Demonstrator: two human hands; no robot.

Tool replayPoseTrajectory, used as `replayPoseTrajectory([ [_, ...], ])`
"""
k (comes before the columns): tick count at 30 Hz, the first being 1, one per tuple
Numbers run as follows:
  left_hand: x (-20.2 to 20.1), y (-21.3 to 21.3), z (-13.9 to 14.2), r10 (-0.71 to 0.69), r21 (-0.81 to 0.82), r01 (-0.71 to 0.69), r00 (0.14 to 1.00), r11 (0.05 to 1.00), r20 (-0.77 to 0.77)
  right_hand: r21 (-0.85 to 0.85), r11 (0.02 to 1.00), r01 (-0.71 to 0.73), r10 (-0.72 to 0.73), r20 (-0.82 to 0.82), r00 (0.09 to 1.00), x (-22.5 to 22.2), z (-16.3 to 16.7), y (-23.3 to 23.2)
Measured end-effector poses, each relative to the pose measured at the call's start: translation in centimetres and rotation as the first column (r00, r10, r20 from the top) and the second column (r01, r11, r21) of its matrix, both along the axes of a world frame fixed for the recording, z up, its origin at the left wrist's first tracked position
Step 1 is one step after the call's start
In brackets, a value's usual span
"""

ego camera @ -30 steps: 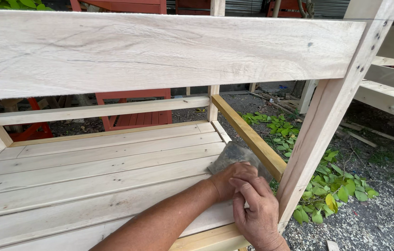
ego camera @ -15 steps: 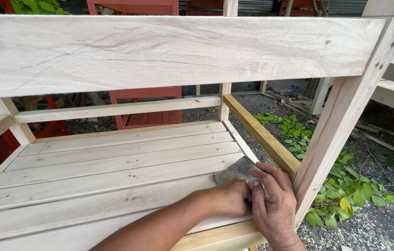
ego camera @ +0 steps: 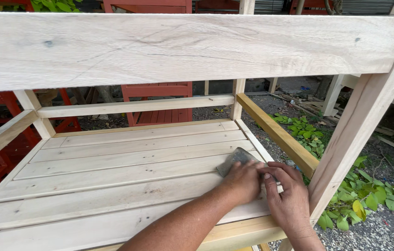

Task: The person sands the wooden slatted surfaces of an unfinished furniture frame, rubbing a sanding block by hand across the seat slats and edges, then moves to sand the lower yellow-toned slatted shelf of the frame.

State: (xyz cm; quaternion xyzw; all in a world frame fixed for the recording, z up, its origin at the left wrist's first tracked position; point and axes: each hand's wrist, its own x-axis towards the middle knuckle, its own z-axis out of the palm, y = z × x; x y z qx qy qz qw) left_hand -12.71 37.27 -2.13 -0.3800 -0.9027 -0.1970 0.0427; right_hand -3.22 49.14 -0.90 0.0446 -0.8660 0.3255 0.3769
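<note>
A grey sheet of sandpaper (ego camera: 235,158) lies flat on the right end of a slatted shelf (ego camera: 113,172) inside a bare pale wooden frame. My left hand (ego camera: 242,180) presses down on the sandpaper's near part, forearm reaching in from the lower middle. My right hand (ego camera: 288,194) sits beside it, fingers over the sandpaper's right edge and touching the left hand. Most of the sheet is hidden under both hands. A yellowish side rail (ego camera: 278,134) runs just right of the hands.
A wide pale board (ego camera: 183,46) crosses the top of the view above the shelf. The frame's right post (ego camera: 355,135) stands close to my right hand. Red wooden furniture (ego camera: 157,100) stands behind. Gravel and green leaves (ego camera: 360,195) lie to the right.
Both hands and the sandpaper have slid along the shelf's right end, first towards me, then slightly back. The view has shifted a little to the left.
</note>
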Motion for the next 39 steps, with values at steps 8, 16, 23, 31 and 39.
replayPoseTrajectory([
  [8,-1.2,-16.6,-0.7,0.435,-0.114,-0.427,0.899,0.897,0.057,0.372,0.906,-0.199,0.015,0.442,0.897,-3.2,-1.1,-0.3],
  [16,-2.3,-11.7,-0.9,0.342,-0.1,-0.337,0.939,0.936,0.037,0.393,0.9,-0.191,-0.016,0.467,0.884,-5.5,-1.6,-2.3],
  [23,-0.9,-12.7,2.0,0.505,-0.045,-0.504,0.863,0.862,-0.001,0.326,0.936,-0.135,-0.066,0.539,0.839,-4.4,0.2,-2.5],
  [31,0.6,-16.0,0.7,0.292,0.157,-0.291,0.956,0.944,0.017,0.091,0.991,-0.098,0.026,0.59,0.807,-5.0,1.5,-1.2],
  [39,-0.8,-7.1,3.4,0.16,0.038,-0.16,0.987,0.986,0.004,0.166,0.979,-0.122,0.018,0.521,0.853,-5.0,0.9,-1.3],
])
